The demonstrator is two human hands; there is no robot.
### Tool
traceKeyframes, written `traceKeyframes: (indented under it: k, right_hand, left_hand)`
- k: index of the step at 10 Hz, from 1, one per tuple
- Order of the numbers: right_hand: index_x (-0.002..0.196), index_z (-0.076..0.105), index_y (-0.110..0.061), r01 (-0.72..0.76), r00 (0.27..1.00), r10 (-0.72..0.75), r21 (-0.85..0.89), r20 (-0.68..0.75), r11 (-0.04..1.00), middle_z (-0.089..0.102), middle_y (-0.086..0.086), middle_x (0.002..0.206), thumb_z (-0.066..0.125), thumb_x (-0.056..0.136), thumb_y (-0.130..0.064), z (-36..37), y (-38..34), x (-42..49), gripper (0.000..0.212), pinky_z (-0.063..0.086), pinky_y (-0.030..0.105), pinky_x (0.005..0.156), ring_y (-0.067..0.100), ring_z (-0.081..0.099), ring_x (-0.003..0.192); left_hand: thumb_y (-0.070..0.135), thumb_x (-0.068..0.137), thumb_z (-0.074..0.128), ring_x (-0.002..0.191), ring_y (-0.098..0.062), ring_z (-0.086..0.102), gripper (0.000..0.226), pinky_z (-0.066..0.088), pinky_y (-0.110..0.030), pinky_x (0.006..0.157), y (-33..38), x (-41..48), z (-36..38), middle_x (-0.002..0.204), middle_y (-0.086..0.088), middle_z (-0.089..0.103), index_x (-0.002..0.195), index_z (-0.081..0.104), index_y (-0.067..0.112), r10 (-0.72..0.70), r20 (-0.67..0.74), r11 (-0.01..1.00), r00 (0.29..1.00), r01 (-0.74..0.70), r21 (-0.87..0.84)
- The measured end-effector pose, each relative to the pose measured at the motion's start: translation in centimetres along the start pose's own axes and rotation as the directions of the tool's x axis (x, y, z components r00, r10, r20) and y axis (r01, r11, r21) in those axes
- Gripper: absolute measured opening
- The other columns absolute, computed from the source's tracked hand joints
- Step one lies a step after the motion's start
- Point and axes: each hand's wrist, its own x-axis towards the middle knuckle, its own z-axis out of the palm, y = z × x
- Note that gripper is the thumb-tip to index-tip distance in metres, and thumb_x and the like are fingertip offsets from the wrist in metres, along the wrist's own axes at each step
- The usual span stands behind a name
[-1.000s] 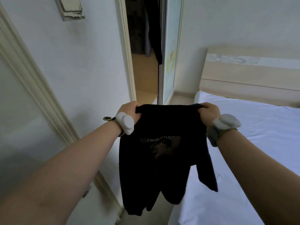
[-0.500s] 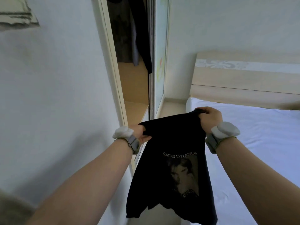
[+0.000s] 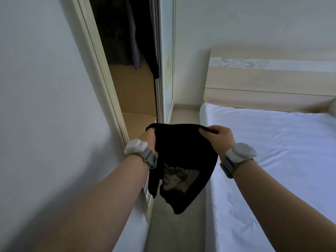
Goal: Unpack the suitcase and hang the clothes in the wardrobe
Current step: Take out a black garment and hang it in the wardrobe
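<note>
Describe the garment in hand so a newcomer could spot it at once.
Between the white bed and the open wardrobe hangs the black T-shirt, gripped at its top by the left hand and right hand. Unlike the dark clothes inside the wardrobe, it bears a photo print under white lettering.

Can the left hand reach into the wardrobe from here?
Probably yes. The wardrobe stands open just ahead of the left hand, with nothing between them. But both it and the right hand grip the T-shirt, so the shirt goes along.
</note>
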Motion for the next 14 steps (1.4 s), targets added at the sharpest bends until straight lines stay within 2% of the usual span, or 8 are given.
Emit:
traceKeyframes:
  k: [1, 3, 8, 9, 10, 11, 12, 14]
  right_hand:
    - [0.049, 0.046, -0.017, 0.038, 0.998, -0.034, 0.076, -0.058, 0.996, 0.036, -0.012, 0.035, 0.064, 0.087, -0.029, 1.8, -1.1, 3.4, 0.044, 0.029, 0.017, 0.041, 0.003, 0.034, 0.035]
    - [0.065, 0.057, -0.024, 0.085, 0.98, -0.046, 0.199, -0.193, 0.976, 0.051, -0.022, 0.038, 0.063, 0.088, -0.029, 3.9, -3.0, 13.4, 0.024, 0.035, 0.009, 0.043, -0.005, 0.051, 0.04]
    - [0.076, 0.063, -0.016, 0.033, 0.999, -0.029, 0.324, -0.017, 0.946, 0.055, -0.021, 0.04, 0.065, 0.087, -0.026, 7.1, -3.6, 32.1, 0.015, 0.039, 0.007, 0.04, -0.008, 0.052, 0.038]
    - [0.08, 0.065, -0.013, 0.018, 0.999, -0.03, 0.274, 0.037, 0.962, 0.058, -0.01, 0.051, 0.064, 0.088, -0.028, 8.7, -3.0, 34.8, 0.017, 0.042, 0.013, 0.046, 0.003, 0.055, 0.049]
    - [0.079, 0.063, -0.013, 0.027, 0.994, -0.051, 0.235, 0.097, 0.972, 0.056, 0.0, 0.062, 0.063, 0.089, -0.028, 10.4, -3.5, 37.2, 0.018, 0.044, 0.016, 0.051, 0.013, 0.053, 0.057]
    - [0.078, 0.066, -0.013, 0.04, 0.983, -0.075, 0.203, 0.17, 0.978, 0.062, 0.006, 0.069, 0.063, 0.088, -0.03, 12.2, -5.3, 40.7, 0.021, 0.049, 0.029, 0.066, 0.022, 0.06, 0.066]
    - [0.081, 0.07, -0.009, 0.094, 0.968, -0.129, 0.163, 0.218, 0.982, 0.063, 0.006, 0.066, 0.065, 0.087, -0.029, 14.3, -7.8, 44.2, 0.022, 0.051, 0.028, 0.061, 0.022, 0.061, 0.062]
    - [0.086, 0.071, -0.005, 0.252, 0.886, -0.256, 0.061, 0.387, 0.966, 0.07, 0.017, 0.082, 0.067, 0.086, -0.026, 19.0, -11.2, 48.5, 0.021, 0.055, 0.039, 0.072, 0.027, 0.066, 0.075]
  left_hand:
    - [0.04, 0.074, 0.059, 0.094, -0.03, 0.058, 0.021, 0.049, -0.047, 0.093, 1.8, 2.5, 0.0, 0.087, -0.009, 0.058, 0.071, 0.049, 0.022, 0.178, -0.055, 0.97, 0.982, -0.166, 0.177]
    - [0.015, 0.088, 0.052, 0.07, -0.016, 0.038, 0.023, 0.032, -0.031, 0.065, 4.5, 9.2, 0.3, 0.075, -0.006, 0.042, 0.071, 0.036, 0.019, 0.403, 0.055, 0.613, 0.914, -0.314, 0.725]
    - [0.023, 0.087, 0.056, 0.076, -0.02, 0.049, 0.026, 0.037, -0.027, 0.065, 9.6, 18.7, 3.9, 0.088, -0.001, 0.049, 0.106, 0.043, 0.01, 0.343, -0.062, 0.285, 0.937, -0.041, 0.957]
    - [0.021, 0.09, 0.049, 0.075, -0.025, 0.056, 0.012, 0.045, -0.03, 0.065, 10.0, 21.7, 4.2, 0.079, -0.003, 0.055, 0.095, 0.049, 0.009, 0.361, -0.152, 0.47, 0.92, -0.038, 0.882]
    - [0.011, 0.094, 0.042, 0.083, -0.034, 0.061, 0.013, 0.057, -0.04, 0.063, 11.2, 24.4, 5.7, 0.096, -0.014, 0.058, 0.101, 0.051, 0.005, 0.236, -0.255, 0.9, 0.938, -0.112, 0.421]
    - [0.01, 0.096, 0.041, 0.08, -0.029, 0.058, 0.013, 0.053, -0.037, 0.065, 13.7, 27.3, 7.1, 0.086, -0.012, 0.057, 0.102, 0.05, 0.004, 0.004, -0.242, 0.983, 0.97, -0.049, -0.178]
    - [0.024, 0.09, 0.05, 0.067, -0.025, 0.059, 0.019, 0.051, -0.033, 0.063, 17.5, 29.7, 8.0, 0.076, -0.009, 0.061, 0.094, 0.058, 0.007, -0.023, -0.122, 0.898, 0.992, -0.033, -0.438]
    - [0.038, 0.085, 0.057, 0.097, -0.029, 0.066, 0.035, 0.05, -0.042, 0.092, 25.2, 32.9, 8.5, 0.102, -0.011, 0.07, 0.107, 0.068, 0.012, 0.133, -0.082, 0.893, 0.988, -0.155, -0.423]
